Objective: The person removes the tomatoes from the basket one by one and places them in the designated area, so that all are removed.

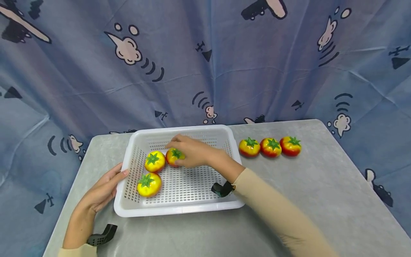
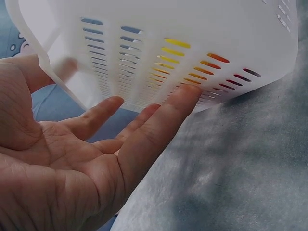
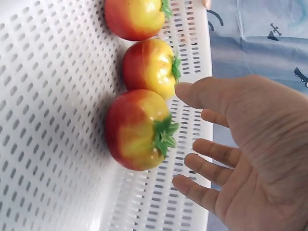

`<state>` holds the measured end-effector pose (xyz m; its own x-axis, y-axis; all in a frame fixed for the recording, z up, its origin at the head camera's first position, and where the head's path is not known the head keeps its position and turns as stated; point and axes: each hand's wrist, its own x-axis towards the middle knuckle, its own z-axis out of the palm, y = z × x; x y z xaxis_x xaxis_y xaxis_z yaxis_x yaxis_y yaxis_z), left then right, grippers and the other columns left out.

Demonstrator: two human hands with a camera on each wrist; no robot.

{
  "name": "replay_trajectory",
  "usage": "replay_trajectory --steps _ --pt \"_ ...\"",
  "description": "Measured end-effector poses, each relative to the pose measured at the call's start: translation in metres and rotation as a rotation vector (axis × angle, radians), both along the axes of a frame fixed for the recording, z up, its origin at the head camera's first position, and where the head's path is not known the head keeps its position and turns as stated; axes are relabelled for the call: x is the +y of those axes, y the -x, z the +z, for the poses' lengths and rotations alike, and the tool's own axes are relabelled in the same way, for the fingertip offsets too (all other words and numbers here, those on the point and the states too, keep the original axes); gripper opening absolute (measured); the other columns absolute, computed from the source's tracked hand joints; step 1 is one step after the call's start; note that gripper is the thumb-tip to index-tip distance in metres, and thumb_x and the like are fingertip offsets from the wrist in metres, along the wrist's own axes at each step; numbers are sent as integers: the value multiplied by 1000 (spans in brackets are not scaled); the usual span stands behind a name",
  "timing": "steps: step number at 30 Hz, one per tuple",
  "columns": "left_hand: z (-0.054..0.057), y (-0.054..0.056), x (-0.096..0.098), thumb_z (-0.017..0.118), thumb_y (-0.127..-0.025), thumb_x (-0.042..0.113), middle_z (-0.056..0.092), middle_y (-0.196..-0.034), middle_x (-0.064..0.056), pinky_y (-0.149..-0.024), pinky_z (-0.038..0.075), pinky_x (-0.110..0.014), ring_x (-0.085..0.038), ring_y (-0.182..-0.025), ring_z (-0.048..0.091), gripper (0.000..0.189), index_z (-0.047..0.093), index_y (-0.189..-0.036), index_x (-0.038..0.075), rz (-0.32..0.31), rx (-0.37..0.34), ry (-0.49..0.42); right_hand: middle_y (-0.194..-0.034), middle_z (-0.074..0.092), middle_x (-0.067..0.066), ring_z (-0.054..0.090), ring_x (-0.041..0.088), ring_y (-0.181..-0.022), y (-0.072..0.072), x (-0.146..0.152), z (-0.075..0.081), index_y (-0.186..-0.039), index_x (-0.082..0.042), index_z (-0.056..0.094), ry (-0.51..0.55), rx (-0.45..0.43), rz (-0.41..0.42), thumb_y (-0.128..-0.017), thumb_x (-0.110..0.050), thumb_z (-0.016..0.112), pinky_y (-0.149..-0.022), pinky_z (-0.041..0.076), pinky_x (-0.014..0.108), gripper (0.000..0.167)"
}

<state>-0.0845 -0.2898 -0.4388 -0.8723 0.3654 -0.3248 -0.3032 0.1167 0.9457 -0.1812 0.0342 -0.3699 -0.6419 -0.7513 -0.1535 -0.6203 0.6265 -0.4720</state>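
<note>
A white perforated plastic basket point(image 1: 196, 189) sits on the grey table with three toy tomatoes inside, toward its left side. My left hand point(image 1: 104, 185) holds the basket's left rim. In the left wrist view, its thumb goes over the rim while extended fingers point(image 2: 161, 130) lie along the slotted outer wall. Inside the basket, my right hand point(image 1: 192, 151) hovers over the rightmost tomato point(image 1: 174, 156). The right wrist view shows its fingers spread and loose beside the nearest tomato point(image 3: 137, 130). The front tomato point(image 1: 149, 185) and the back-left tomato point(image 1: 155, 161) rest next to it.
Outside the basket, three more red-yellow tomatoes stand in a row to the right: a left one point(image 1: 249, 147), a middle one point(image 1: 270, 147) and a right one point(image 1: 290, 146). A blue patterned curtain point(image 1: 179, 53) hangs behind the table point(image 1: 321, 178).
</note>
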Motion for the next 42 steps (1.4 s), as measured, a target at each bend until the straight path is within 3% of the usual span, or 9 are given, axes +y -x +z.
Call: replay_trajectory --steps 9,22,31,35,42 --pt "3 1 -1 38 -117 32 20 -166 -41 -93 63 -48 -11 -118 70 72 -4 -170 8 -26 15 -21 -161 50 10 50 28 -147 3 -12 -12 -154 -14 55 -9 4 24 -100 -25 74 -126 41 44 59" --pt "1 0 -1 39 -116 30 34 -161 -35 -94 63 -48 -12 -118 71 71 -1 -170 7 -10 11 -20 -161 51 8 47 28 -150 4 -15 -22 -147 -17 63 -65 39 39 -100 -23 73 -128 37 45 48" --pt "2 0 -1 39 -116 31 25 -164 -40 -94 63 -48 -12 -119 70 71 -1 -170 7 -11 14 -25 -150 58 8 56 24 -134 3 -13 -23 -149 -18 62 -88 38 26 -98 -15 73 -119 47 40 53" --pt "2 0 1 40 -116 31 30 -162 -37 -95 63 -48 -12 -119 71 72 0 -170 6 -6 6 -17 -147 58 9 56 23 -129 3 -12 -23 -151 -18 60 -105 20 15 -96 -11 73 -117 49 39 56" --pt "0 0 -1 40 -116 31 49 -153 -17 -95 63 -47 -13 -119 71 71 0 -170 5 -15 10 -33 -152 55 11 56 25 -131 1 -11 -21 -155 -17 55 -129 -8 1 -91 -1 75 -118 49 41 69"
